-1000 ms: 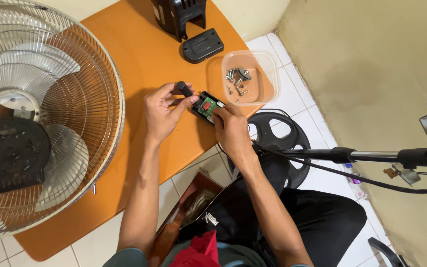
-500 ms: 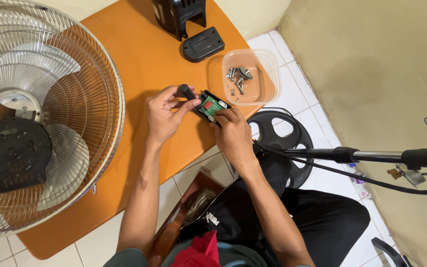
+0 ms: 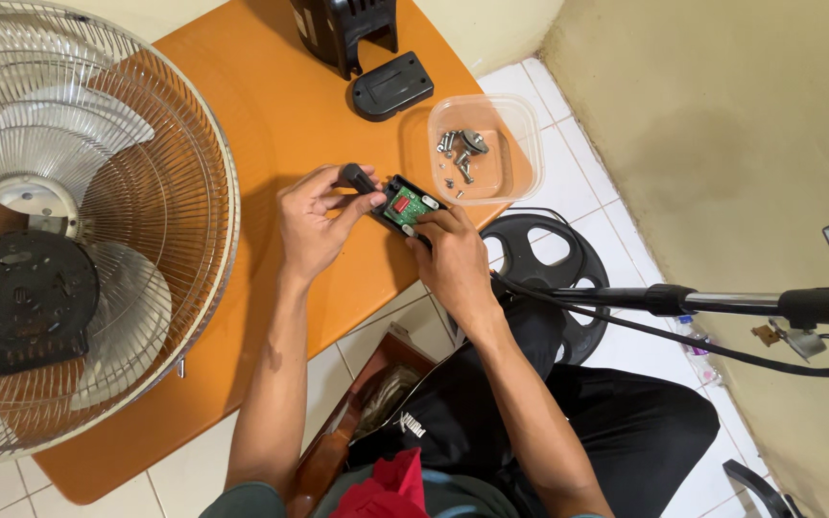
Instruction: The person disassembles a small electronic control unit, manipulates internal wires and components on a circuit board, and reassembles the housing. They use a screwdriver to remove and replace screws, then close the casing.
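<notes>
Centrally, over the near edge of the orange tabletop (image 3: pixel 242 125), both hands work on a small black switch housing (image 3: pixel 405 206) with a green circuit board and a red component exposed in its open face. The left hand (image 3: pixel 314 225) has its fingers (image 3: pixel 338 184) curled closed around a black knob-like end piece (image 3: pixel 355 178) at the housing's left end, thumb pressed against it. The right hand (image 3: pixel 453 259) pinches the housing's near right corner, fingers closed on it from below and the side; how far they wrap beneath is hidden. The part appears light and rigid, a thin plastic shell that would likely tolerate a firm hold at its edges, whereas the bare board looks fragile and is best left untouched; the shell's outer walls and corners seem the sound places to take hold. A black cable (image 3: pixel 568 299) runs from beneath the right hand towards the metal stand pole (image 3: pixel 722 302), so the housing probably resists being pulled far. Just beside the housing, to its upper right, a clear plastic container (image 3: pixel 520 125) holds loose screws (image 3: pixel 462 158). A black cover plate (image 3: pixel 392 86) and a larger black casing (image 3: pixel 343 29) lie farther up the tabletop; a caged fan head (image 3: pixel 69 230) occupies the left.
</notes>
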